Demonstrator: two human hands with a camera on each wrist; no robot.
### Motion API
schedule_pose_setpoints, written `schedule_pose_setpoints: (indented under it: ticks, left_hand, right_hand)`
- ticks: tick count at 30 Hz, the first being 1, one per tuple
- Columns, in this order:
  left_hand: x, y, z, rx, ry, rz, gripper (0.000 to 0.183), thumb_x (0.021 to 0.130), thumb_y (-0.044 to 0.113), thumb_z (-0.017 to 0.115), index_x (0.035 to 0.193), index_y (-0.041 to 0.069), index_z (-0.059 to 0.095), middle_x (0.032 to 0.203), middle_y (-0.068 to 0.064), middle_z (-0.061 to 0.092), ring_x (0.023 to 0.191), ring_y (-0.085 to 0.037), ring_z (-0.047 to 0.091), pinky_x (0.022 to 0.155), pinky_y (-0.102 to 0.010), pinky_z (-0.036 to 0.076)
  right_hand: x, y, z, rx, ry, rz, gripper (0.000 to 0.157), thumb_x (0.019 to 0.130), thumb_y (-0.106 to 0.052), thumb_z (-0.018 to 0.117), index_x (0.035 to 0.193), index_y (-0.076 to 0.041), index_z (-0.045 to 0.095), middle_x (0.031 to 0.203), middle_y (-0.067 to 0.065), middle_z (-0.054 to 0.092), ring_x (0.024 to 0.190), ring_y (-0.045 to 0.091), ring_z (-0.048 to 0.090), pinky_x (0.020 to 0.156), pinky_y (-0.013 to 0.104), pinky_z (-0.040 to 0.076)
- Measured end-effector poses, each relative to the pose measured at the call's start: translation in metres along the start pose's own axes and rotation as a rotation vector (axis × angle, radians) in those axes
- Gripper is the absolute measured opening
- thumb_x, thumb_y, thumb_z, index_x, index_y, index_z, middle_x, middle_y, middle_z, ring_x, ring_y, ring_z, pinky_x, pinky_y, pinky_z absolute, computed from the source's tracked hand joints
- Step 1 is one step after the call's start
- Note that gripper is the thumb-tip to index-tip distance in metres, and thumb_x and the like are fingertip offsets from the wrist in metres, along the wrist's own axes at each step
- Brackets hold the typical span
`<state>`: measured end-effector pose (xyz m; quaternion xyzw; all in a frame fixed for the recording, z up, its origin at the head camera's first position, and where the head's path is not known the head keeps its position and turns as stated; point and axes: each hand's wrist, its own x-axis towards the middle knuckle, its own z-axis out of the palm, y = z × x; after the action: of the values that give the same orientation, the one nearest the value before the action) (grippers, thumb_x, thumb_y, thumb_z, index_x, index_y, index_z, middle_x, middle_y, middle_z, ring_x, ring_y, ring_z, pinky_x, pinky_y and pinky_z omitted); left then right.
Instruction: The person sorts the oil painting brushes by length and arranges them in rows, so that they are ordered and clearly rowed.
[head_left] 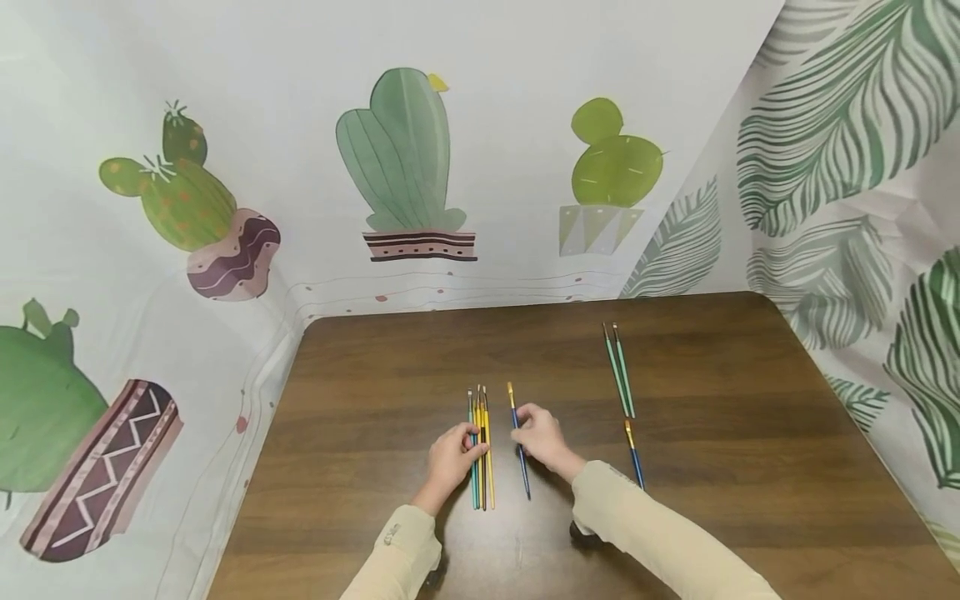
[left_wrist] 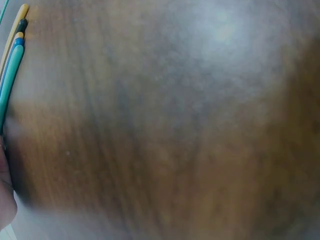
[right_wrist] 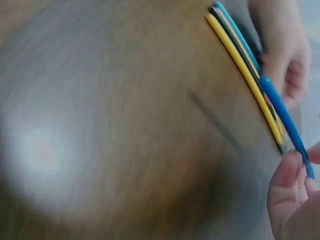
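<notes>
A row of slim paintbrushes (head_left: 483, 487) in teal, blue, yellow and black lies side by side near the middle of the table, bristles toward the far edge. My left hand (head_left: 452, 457) holds this row between thumb and fingers at about mid-length. Just right of it, my right hand (head_left: 542, 435) pinches a blue paintbrush (head_left: 523, 468) with a gold ferrule. That brush is raised over the table in the right wrist view, its blue handle (right_wrist: 282, 110) overlapping the yellow brush (right_wrist: 240, 62). The left wrist view catches only handle ends, the teal handle (left_wrist: 12, 75) nearest.
Two green paintbrushes (head_left: 618, 371) lie together toward the back right of the brown table (head_left: 360, 375). Below them is another blue paintbrush (head_left: 635, 458), partly hidden by the right sleeve. Cloth printed with cacti and leaves hangs behind and beside the table.
</notes>
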<state>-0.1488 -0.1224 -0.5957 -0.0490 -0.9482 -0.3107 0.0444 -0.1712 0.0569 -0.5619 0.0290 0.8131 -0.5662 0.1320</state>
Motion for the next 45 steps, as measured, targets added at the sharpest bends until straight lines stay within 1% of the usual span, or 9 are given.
schedule_pose_setpoints:
  ticks: [7, 11, 17, 24, 26, 31, 34, 38, 45]
  left_hand:
    - [-0.001, 0.001, -0.001, 0.005, -0.008, -0.014, 0.026, 0.072, 0.034, 0.07, 0.089, 0.017, 0.06, 0.062, 0.011, 0.046, 0.053, -0.002, 0.036, 0.053, -0.018, 0.029]
    - [-0.001, 0.002, -0.001, 0.008, -0.007, -0.014, 0.026, 0.072, 0.034, 0.07, 0.089, 0.017, 0.06, 0.062, 0.01, 0.046, 0.053, -0.002, 0.036, 0.053, -0.019, 0.029]
    - [-0.001, 0.002, 0.0, 0.0, -0.01, -0.015, 0.025, 0.072, 0.033, 0.07, 0.089, 0.017, 0.06, 0.062, 0.01, 0.045, 0.053, -0.003, 0.036, 0.053, -0.018, 0.028]
    - [-0.001, 0.001, 0.0, -0.001, -0.01, -0.011, 0.025, 0.073, 0.033, 0.069, 0.089, 0.017, 0.061, 0.062, 0.011, 0.045, 0.053, -0.002, 0.036, 0.053, -0.018, 0.029]
    - [-0.001, 0.0, 0.0, -0.014, 0.001, -0.001, 0.025, 0.073, 0.034, 0.069, 0.088, 0.016, 0.061, 0.062, 0.01, 0.045, 0.053, -0.002, 0.036, 0.053, -0.019, 0.029]
    - [-0.002, -0.001, 0.002, -0.044, 0.067, 0.074, 0.027, 0.075, 0.037, 0.067, 0.086, 0.013, 0.06, 0.06, 0.01, 0.044, 0.052, -0.002, 0.035, 0.05, -0.02, 0.028]
    - [-0.002, 0.0, 0.002, -0.034, 0.053, 0.053, 0.027, 0.074, 0.036, 0.068, 0.086, 0.014, 0.06, 0.061, 0.01, 0.044, 0.052, -0.003, 0.036, 0.051, -0.02, 0.028]
    - [-0.001, 0.001, 0.002, -0.001, 0.002, -0.004, 0.025, 0.072, 0.034, 0.07, 0.088, 0.017, 0.061, 0.062, 0.01, 0.045, 0.052, -0.003, 0.036, 0.052, -0.019, 0.029]
    - [0.0, 0.001, 0.002, 0.0, -0.014, -0.019, 0.025, 0.072, 0.033, 0.07, 0.088, 0.017, 0.06, 0.062, 0.01, 0.045, 0.053, -0.003, 0.036, 0.052, -0.018, 0.029]
  right_hand:
    - [-0.005, 0.004, -0.042, 0.146, -0.043, -0.02, 0.035, 0.069, 0.01, 0.05, 0.104, 0.006, 0.049, 0.061, 0.001, 0.048, 0.044, 0.011, 0.042, 0.042, 0.022, 0.038]
    - [-0.01, 0.008, -0.074, 0.17, -0.032, -0.054, 0.036, 0.069, 0.011, 0.047, 0.106, 0.008, 0.045, 0.061, -0.001, 0.046, 0.046, 0.009, 0.042, 0.044, 0.021, 0.038]
    - [-0.027, 0.021, -0.117, 0.115, 0.013, -0.053, 0.038, 0.071, 0.01, 0.046, 0.109, 0.009, 0.042, 0.063, -0.002, 0.045, 0.047, 0.007, 0.043, 0.046, 0.022, 0.04]
    - [-0.046, 0.045, -0.15, 0.053, 0.092, -0.003, 0.036, 0.073, 0.008, 0.047, 0.109, 0.008, 0.042, 0.065, -0.001, 0.047, 0.048, 0.006, 0.043, 0.047, 0.023, 0.041]
    - [-0.049, 0.051, -0.156, 0.024, 0.11, 0.013, 0.035, 0.074, 0.006, 0.047, 0.109, 0.008, 0.043, 0.065, 0.0, 0.048, 0.049, 0.006, 0.043, 0.047, 0.024, 0.042]
    - [-0.057, 0.063, -0.164, -0.07, 0.127, 0.059, 0.035, 0.075, 0.005, 0.049, 0.109, 0.008, 0.043, 0.065, 0.001, 0.048, 0.048, 0.007, 0.044, 0.047, 0.024, 0.042]
    - [-0.061, 0.068, -0.164, -0.129, 0.12, 0.082, 0.035, 0.075, 0.003, 0.05, 0.109, 0.007, 0.044, 0.065, 0.002, 0.049, 0.048, 0.008, 0.044, 0.047, 0.024, 0.041]
    - [-0.065, 0.074, -0.163, -0.186, 0.1, 0.1, 0.034, 0.075, 0.0, 0.051, 0.108, 0.005, 0.044, 0.064, 0.001, 0.049, 0.047, 0.009, 0.044, 0.045, 0.024, 0.039]
    - [-0.072, 0.079, -0.159, -0.226, 0.08, 0.129, 0.035, 0.075, -0.002, 0.052, 0.109, 0.004, 0.045, 0.062, 0.0, 0.048, 0.047, 0.01, 0.044, 0.043, 0.023, 0.037]
